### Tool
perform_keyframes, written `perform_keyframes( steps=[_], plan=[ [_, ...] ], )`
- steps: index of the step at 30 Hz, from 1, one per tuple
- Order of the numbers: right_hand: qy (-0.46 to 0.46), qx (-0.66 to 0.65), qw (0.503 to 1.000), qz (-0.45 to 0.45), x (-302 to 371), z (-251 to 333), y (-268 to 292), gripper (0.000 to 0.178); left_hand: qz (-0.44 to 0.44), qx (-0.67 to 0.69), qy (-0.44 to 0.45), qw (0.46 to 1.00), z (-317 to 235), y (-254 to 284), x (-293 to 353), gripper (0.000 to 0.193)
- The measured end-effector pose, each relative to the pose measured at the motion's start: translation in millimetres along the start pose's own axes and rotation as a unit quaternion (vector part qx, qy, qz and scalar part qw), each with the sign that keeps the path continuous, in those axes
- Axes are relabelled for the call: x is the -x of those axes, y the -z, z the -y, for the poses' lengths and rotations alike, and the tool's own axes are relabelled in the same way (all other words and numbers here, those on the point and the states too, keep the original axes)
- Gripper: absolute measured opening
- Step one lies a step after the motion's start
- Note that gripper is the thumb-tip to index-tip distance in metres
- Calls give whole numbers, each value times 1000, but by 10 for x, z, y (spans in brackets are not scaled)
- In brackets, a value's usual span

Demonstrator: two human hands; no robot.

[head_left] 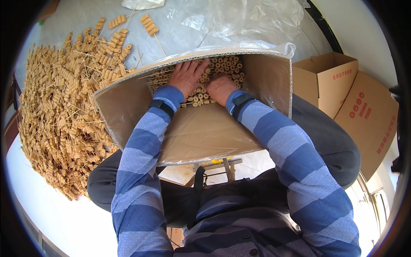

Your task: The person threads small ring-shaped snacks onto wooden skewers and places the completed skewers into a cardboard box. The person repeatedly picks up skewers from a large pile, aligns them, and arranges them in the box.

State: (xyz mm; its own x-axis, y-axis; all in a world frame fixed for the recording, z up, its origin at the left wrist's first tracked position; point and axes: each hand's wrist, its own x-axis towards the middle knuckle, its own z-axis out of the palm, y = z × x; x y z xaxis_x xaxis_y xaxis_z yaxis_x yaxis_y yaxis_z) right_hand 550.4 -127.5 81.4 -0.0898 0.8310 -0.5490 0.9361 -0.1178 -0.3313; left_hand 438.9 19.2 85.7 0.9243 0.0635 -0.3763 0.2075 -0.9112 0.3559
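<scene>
A cardboard box (205,132) lined with clear plastic opens in front of me, between my knees. Inside lie many thin-sticked skewers (227,64) of tan, coiled food pieces, their round ends facing up. My left hand (186,78) rests on the skewers with its fingers stretched out, palm down. Close beside it, my right hand (220,88) is curled against the pieces, knuckles up. Its fingertips are hidden, and so is whatever they may hold.
A large heap of the same skewers (64,115) spreads over the floor at the left. Near the box's far edge lies a loose skewer (149,25). Clear plastic sheeting (239,19) covers the far floor. Cardboard boxes (338,79) stand at the right.
</scene>
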Motion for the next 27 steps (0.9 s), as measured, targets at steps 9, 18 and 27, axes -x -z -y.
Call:
perform_keyframes(
  steps=[9, 18, 27],
  plan=[
    [-68, -36, 997, -18, -2, -29, 414, 19, 44, -5, 27, 999, 14, -33, -64, 91],
    [-116, -91, 985, -92, -49, -161, 344, 43, -23, -69, 18, 997, -98, -112, -45, 93],
    [-139, -88, 985, -45, -94, -160, 539, 45, 6, -123, 105, 987, -125, -85, 195, 67]
  ],
)
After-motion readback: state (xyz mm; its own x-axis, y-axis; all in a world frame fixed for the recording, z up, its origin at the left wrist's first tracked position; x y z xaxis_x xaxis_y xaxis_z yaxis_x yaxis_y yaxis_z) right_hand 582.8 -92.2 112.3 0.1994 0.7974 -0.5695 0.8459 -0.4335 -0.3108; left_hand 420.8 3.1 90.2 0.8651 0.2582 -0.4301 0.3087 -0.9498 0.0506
